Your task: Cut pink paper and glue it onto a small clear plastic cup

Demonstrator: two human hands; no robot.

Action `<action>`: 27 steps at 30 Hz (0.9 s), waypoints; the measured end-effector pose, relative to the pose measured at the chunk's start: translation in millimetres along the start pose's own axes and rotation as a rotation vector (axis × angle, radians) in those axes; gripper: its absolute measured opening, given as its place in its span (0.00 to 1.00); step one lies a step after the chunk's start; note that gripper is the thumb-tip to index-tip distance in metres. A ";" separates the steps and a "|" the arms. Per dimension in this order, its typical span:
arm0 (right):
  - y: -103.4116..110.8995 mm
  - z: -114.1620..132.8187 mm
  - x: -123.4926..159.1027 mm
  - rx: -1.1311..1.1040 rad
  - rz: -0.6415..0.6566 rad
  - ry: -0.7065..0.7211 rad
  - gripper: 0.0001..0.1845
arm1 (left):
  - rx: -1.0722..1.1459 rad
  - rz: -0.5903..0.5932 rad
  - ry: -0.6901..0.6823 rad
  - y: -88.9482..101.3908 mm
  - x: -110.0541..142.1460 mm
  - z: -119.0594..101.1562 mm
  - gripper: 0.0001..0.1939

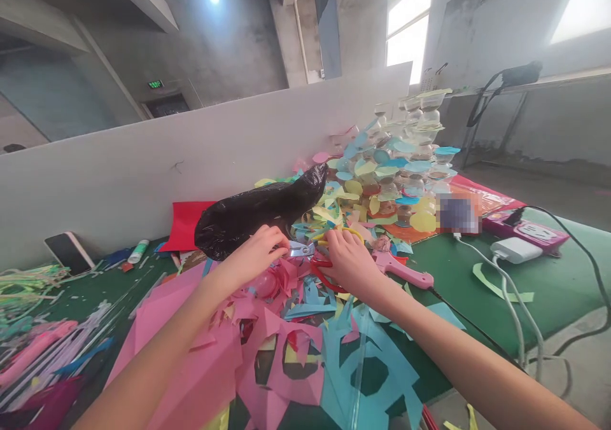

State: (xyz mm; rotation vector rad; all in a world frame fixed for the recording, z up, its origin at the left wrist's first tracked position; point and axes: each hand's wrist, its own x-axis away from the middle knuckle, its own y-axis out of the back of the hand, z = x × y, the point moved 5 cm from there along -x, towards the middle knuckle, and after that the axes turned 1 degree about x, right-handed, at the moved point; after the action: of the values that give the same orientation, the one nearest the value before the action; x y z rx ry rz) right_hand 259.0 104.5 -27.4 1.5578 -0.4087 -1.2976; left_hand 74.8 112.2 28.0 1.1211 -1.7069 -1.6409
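Observation:
My right hand (344,257) is closed over a pair of scissors (301,249) with red and yellow handle loops, its metal blades pointing left. My left hand (260,250) is at the blade tips, fingers bent together; what they pinch, if anything, is hidden. A black plastic bag (252,217) lies just behind the left hand. Beneath both hands spreads a heap of cut paper: pink sheets (191,353) on the left, blue sheets with cut-out holes (341,344) on the right. Beside my right wrist lies a pink glue gun (405,271) with a black cord.
Clear plastic cups (420,137) with coloured paper discs are stacked at the back right. A white charger (515,250) and cables lie on the green table (453,287). A phone (70,252) leans against the grey partition (119,169); straw-like strips (71,347) cover the left.

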 end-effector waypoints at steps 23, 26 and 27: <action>-9.4 -2.8 0.4 -0.019 0.202 -0.032 0.15 | -0.117 -0.051 0.302 31.3 15.0 55.3 0.14; -11.8 -2.2 1.9 -0.029 0.230 -0.030 0.15 | -0.133 -0.125 0.303 26.7 26.9 63.8 0.19; -12.8 -1.8 2.5 -0.034 0.238 -0.026 0.15 | -0.107 -0.145 0.317 26.5 31.1 65.4 0.21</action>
State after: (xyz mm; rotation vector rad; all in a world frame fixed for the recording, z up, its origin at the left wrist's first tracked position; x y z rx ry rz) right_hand 257.3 108.7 -39.7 1.4181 -0.5676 -1.1360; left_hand -1.0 120.3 39.5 1.3948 -1.3502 -1.5207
